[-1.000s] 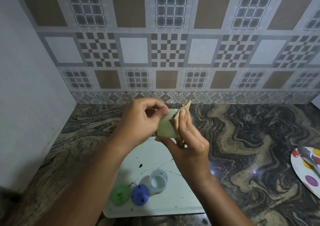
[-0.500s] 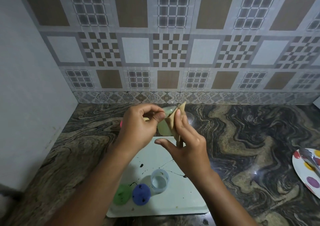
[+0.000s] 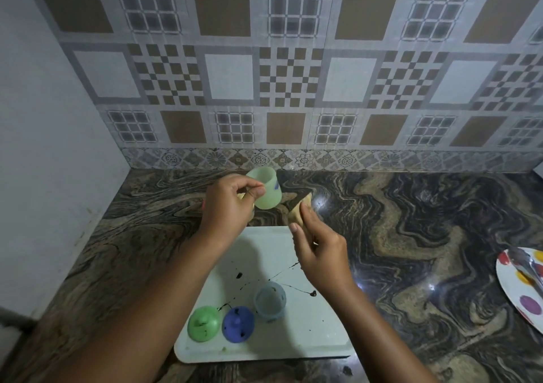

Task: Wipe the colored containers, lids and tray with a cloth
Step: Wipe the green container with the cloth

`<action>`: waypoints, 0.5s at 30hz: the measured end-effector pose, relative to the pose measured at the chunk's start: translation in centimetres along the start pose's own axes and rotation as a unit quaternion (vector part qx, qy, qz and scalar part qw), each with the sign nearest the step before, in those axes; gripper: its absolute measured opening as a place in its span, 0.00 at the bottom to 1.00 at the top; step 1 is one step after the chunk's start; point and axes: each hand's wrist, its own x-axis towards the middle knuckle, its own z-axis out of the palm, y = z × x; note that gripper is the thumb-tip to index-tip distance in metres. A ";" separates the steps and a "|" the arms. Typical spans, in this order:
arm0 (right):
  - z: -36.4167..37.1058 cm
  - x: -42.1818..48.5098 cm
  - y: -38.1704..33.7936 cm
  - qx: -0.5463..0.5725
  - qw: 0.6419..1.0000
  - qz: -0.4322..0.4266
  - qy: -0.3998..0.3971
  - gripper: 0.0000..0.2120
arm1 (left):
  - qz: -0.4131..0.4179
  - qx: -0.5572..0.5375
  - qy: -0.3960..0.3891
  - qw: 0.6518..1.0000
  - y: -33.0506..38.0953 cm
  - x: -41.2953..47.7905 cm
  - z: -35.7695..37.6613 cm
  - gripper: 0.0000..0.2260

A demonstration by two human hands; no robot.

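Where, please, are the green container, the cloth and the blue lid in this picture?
green container (image 3: 270,199), head view, on its pale side wall.
cloth (image 3: 297,215), head view, on its folded middle part.
blue lid (image 3: 238,324), head view, on its domed top.

The one view comes from a wide-angle camera on the person's head, above the near edge of the white tray and facing forward and down across it. It sits near enough that the left hand and right hand reach in over the tray from the bottom edge. Beyond the tray it takes in the marbled counter and the tiled wall.
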 end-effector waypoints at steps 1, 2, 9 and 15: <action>-0.1 0.4 0.1 0.008 1.000 0.029 -0.006 0.22 | 0.009 0.018 -0.006 1.000 -0.7 0.1 0.6 0.03; -0.1 0.9 0.2 0.013 0.998 0.058 -0.014 0.22 | 0.018 0.038 -0.014 0.999 -1.4 0.1 1.3 0.03; 2.0 4.7 2.9 0.013 0.984 0.174 -0.027 0.23 | 0.051 0.170 -0.101 0.979 -4.9 1.8 6.0 0.07; 4.0 6.7 6.1 0.014 0.975 0.219 -0.031 0.23 | 0.028 0.274 -0.162 0.948 -7.2 4.0 9.2 0.09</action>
